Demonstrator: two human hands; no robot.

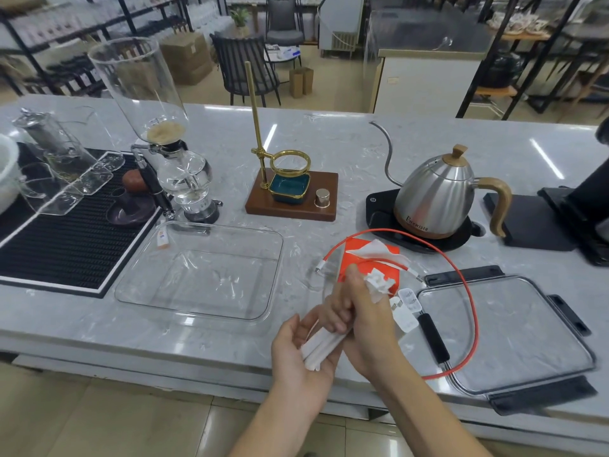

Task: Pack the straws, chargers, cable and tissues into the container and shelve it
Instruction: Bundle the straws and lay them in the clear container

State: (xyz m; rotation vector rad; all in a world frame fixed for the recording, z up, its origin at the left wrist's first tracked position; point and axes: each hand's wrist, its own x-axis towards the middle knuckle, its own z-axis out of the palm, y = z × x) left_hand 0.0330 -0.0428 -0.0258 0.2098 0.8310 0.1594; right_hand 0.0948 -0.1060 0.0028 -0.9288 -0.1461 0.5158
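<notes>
Head view: both hands, left [296, 351] and right [362, 318], grip the straws [321, 346]; square them, then lower flat into the container [201, 272] at ten o'clock.

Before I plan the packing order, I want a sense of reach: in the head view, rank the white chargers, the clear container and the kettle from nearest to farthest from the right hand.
1. White chargers: just right of the right hand, nearly touching.
2. Clear container: to the left, across bare counter.
3. Kettle: farthest, behind and to the right, on its black base.
</notes>
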